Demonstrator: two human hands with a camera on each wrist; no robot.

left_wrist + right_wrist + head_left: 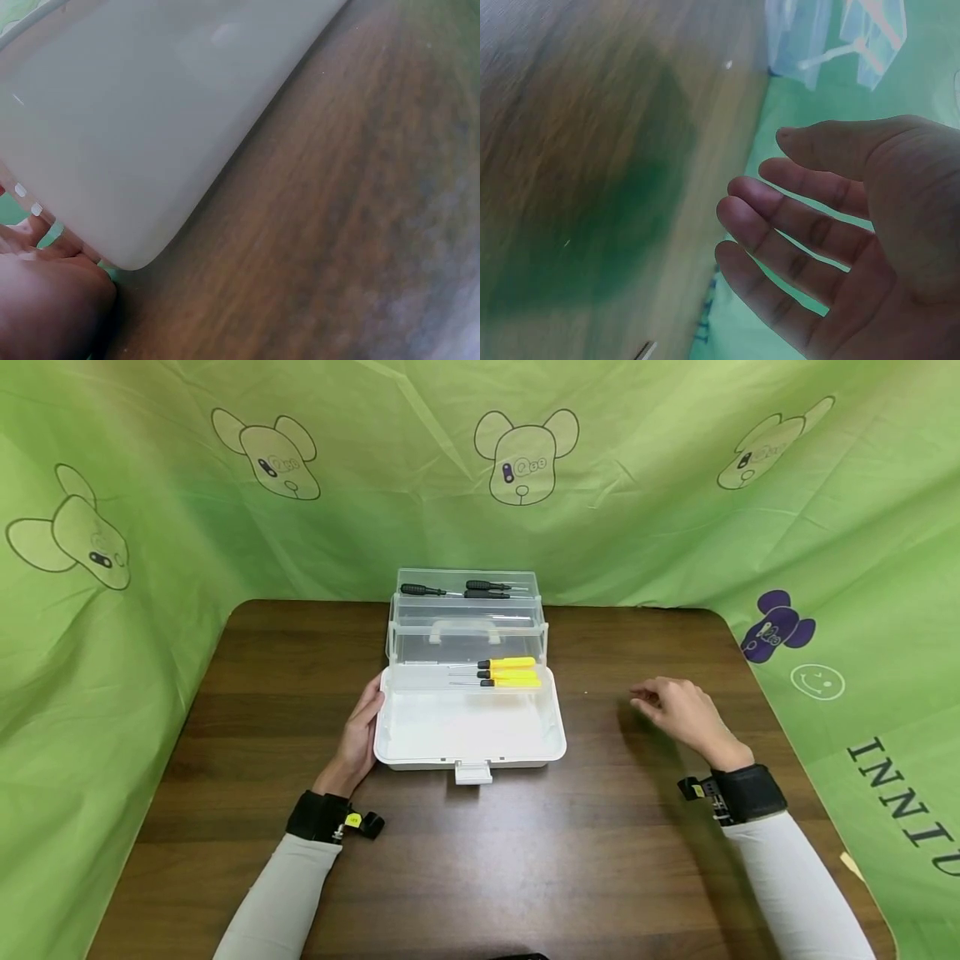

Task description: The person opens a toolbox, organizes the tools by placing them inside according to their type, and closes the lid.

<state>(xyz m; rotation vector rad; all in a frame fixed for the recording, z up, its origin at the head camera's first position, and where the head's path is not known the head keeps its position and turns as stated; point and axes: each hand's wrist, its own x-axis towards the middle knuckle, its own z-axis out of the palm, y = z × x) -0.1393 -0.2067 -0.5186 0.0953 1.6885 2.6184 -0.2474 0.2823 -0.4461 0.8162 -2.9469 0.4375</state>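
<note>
A white toolbox (467, 727) stands on the wooden table, its clear lid and tiers raised at the back. My left hand (360, 727) rests along the box's left side, straight fingers touching the wall near the rim. In the left wrist view that hand is partly cut off beside the pale box wall (150, 135). Three yellow-handled screwdrivers (511, 674) lie in the clear front tray. Farther back, three black-handled screwdrivers (423, 589) lie in the upper tray. My right hand (681, 714), empty with loosely bent fingers, hovers over the table to the box's right.
A white latch (473, 772) juts from the box's front toward me. The brown table (480, 868) has rounded far corners. Behind and beside it hangs a green printed cloth (420, 468), close to the table's far edge.
</note>
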